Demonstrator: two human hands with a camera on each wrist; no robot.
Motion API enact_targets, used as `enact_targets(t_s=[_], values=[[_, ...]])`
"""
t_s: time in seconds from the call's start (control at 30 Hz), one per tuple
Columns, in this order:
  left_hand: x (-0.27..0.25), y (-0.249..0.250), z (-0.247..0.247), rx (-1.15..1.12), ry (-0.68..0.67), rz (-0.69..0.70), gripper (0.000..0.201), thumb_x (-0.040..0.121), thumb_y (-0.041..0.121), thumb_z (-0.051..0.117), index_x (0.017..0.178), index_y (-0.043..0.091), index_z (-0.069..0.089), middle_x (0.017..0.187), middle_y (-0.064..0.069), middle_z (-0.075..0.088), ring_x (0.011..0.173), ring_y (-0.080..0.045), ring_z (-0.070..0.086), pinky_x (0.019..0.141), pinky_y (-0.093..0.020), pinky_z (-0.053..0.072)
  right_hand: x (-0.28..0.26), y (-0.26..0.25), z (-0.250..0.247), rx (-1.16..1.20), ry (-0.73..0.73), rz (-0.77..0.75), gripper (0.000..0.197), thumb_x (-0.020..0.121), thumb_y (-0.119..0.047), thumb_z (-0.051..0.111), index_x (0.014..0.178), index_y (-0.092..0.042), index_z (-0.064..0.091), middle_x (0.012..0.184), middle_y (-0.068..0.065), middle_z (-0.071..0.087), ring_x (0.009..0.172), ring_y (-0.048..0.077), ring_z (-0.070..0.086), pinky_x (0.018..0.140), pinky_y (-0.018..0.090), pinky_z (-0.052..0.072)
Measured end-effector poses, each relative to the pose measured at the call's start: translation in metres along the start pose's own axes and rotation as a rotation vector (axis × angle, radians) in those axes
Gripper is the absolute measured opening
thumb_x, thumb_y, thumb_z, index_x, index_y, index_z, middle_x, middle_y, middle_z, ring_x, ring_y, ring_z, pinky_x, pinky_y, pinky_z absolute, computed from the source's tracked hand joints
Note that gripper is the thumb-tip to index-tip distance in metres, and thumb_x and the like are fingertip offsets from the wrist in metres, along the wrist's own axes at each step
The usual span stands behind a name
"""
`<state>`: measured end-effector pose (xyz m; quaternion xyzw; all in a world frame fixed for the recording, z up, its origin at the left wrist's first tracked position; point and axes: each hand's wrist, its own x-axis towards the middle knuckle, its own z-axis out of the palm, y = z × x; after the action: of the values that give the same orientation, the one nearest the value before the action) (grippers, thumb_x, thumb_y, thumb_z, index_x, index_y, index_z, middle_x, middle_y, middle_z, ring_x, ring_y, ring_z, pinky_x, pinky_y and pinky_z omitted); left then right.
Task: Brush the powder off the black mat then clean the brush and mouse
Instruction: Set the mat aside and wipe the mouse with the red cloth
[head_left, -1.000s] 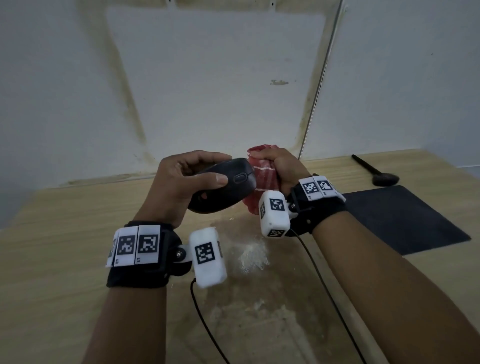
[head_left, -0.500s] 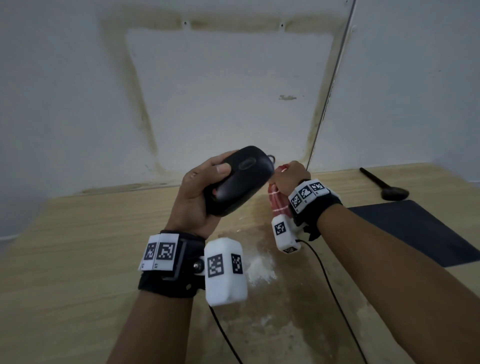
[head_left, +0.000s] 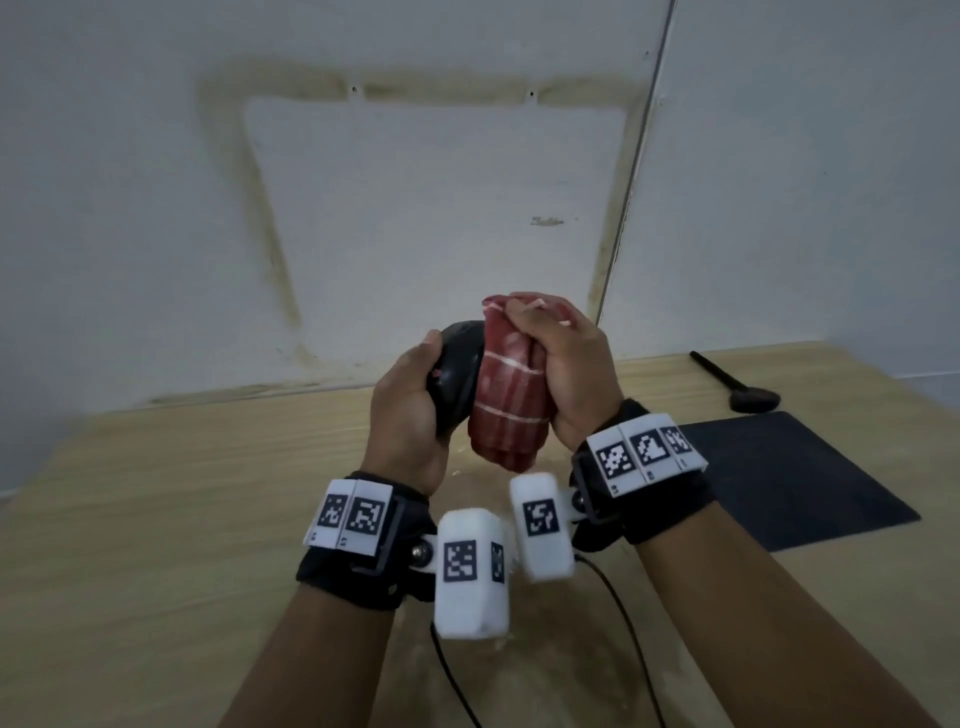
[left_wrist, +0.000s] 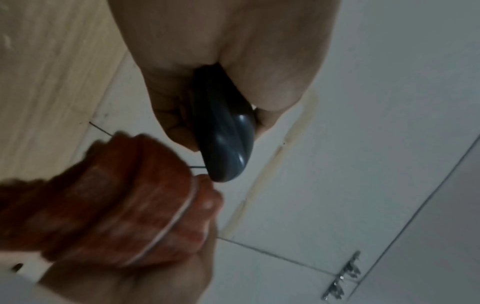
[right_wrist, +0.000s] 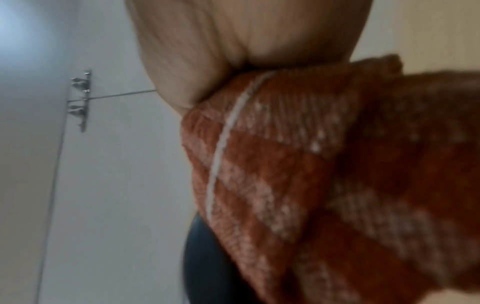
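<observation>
My left hand (head_left: 410, 410) grips a black computer mouse (head_left: 456, 379) up in the air above the wooden table, turned on edge. In the left wrist view the mouse (left_wrist: 226, 133) sits between palm and fingers. My right hand (head_left: 566, 374) clutches a bunched red cloth with thin white stripes (head_left: 506, 410) and presses it against the mouse's right side. The cloth (right_wrist: 324, 174) fills the right wrist view, with a sliver of the mouse (right_wrist: 205, 267) below it. The black mat (head_left: 779, 478) lies on the table at the right. The black brush (head_left: 737, 387) lies beyond the mat's far edge.
A wooden table (head_left: 156, 519) spreads below my hands, with a worn patch and traces of white powder (head_left: 514, 649) under the wrists. Thin black cables (head_left: 623, 623) run from the wrist cameras toward me. A white wall stands close behind the table.
Both hands rose and came together. The mouse turned on edge in my left hand, and my right hand brought the cloth from behind it onto its right side.
</observation>
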<state>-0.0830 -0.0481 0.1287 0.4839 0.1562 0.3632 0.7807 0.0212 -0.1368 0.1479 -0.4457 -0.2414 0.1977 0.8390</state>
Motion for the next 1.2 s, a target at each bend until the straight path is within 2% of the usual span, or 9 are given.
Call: enact_targets(t_s=[0.17,0.4,0.5,0.6,0.73,0.83,0.97,1.07,1.2], values=[[0.003,-0.002,0.007,0.057,0.017,0.043,0.054,0.089,0.040,0.056,0.126,0.002,0.061,0.120,-0.023,0.068,0.114,-0.040,0.064,0.100,-0.054,0.050,-0.024,0.010,0.001,-0.297,-0.167,-0.037,0.045,0.080,-0.014,0.080,0.123,-0.024,0.069,0.115,0.002,0.074,0.109,0.020,0.070,0.100,0.038,0.054],[0.008,0.001,-0.010,-0.002,-0.056,-0.147,0.048,0.106,0.034,0.034,0.135,0.001,0.055,0.125,-0.021,0.060,0.110,-0.033,0.059,0.101,-0.044,0.045,-0.030,0.003,-0.021,-0.441,-0.431,-0.004,0.051,0.085,0.003,0.070,0.132,-0.016,0.065,0.122,0.004,0.073,0.114,0.017,0.068,0.099,0.028,0.052],[0.002,0.000,-0.021,-0.159,-0.052,-0.231,0.049,0.105,0.035,0.036,0.142,0.006,0.050,0.130,-0.016,0.058,0.108,-0.030,0.059,0.106,-0.040,0.040,-0.027,0.005,-0.027,-0.387,-0.340,0.058,0.045,0.084,0.007,0.067,0.122,-0.017,0.068,0.111,0.006,0.074,0.098,0.020,0.070,0.087,0.028,0.056],[-0.007,-0.005,-0.025,-0.257,-0.085,-0.311,0.050,0.104,0.038,0.038,0.141,0.008,0.052,0.141,-0.015,0.056,0.123,-0.031,0.053,0.114,-0.040,0.035,-0.019,0.021,-0.022,-0.445,-0.152,0.103,0.034,0.082,0.006,0.065,0.105,-0.018,0.055,0.093,0.006,0.064,0.082,0.019,0.062,0.072,0.030,0.052],[-0.019,-0.017,-0.020,-0.274,-0.104,-0.319,0.050,0.100,0.037,0.041,0.133,0.003,0.058,0.129,-0.016,0.062,0.111,-0.029,0.061,0.100,-0.037,0.045,-0.015,0.040,-0.018,-0.629,-0.120,0.062,0.026,0.085,-0.001,0.066,0.088,-0.015,0.044,0.078,0.000,0.052,0.069,0.012,0.049,0.063,0.025,0.043],[-0.024,-0.025,-0.024,-0.296,-0.087,-0.301,0.056,0.094,0.037,0.047,0.139,0.006,0.054,0.127,-0.015,0.060,0.109,-0.030,0.059,0.105,-0.041,0.041,-0.020,0.049,-0.017,-0.688,-0.186,0.026,0.026,0.083,0.004,0.063,0.071,-0.016,0.052,0.068,-0.003,0.054,0.066,0.012,0.049,0.066,0.030,0.043],[-0.024,-0.031,-0.022,-0.300,-0.096,-0.334,0.062,0.092,0.040,0.049,0.144,0.006,0.049,0.131,-0.020,0.055,0.117,-0.035,0.051,0.116,-0.053,0.028,-0.027,0.048,-0.019,-0.689,-0.239,0.059,0.016,0.085,0.006,0.055,0.078,-0.005,0.066,0.070,-0.001,0.062,0.069,0.014,0.054,0.069,0.030,0.046],[-0.022,-0.033,-0.020,-0.273,-0.088,-0.378,0.057,0.100,0.039,0.038,0.143,0.004,0.049,0.142,-0.022,0.053,0.128,-0.040,0.049,0.114,-0.055,0.028,-0.025,0.042,-0.021,-0.726,-0.189,0.065,0.035,0.091,-0.001,0.050,0.065,-0.020,0.064,0.064,-0.009,0.062,0.066,0.012,0.055,0.068,0.029,0.045],[-0.021,-0.037,-0.022,-0.305,-0.078,-0.384,0.053,0.102,0.039,0.034,0.137,0.005,0.055,0.138,-0.021,0.058,0.129,-0.039,0.050,0.114,-0.054,0.031,-0.024,0.044,-0.016,-0.735,-0.152,0.017,0.026,0.093,-0.006,0.047,0.087,-0.024,0.064,0.091,-0.004,0.068,0.091,0.017,0.063,0.085,0.035,0.051]])
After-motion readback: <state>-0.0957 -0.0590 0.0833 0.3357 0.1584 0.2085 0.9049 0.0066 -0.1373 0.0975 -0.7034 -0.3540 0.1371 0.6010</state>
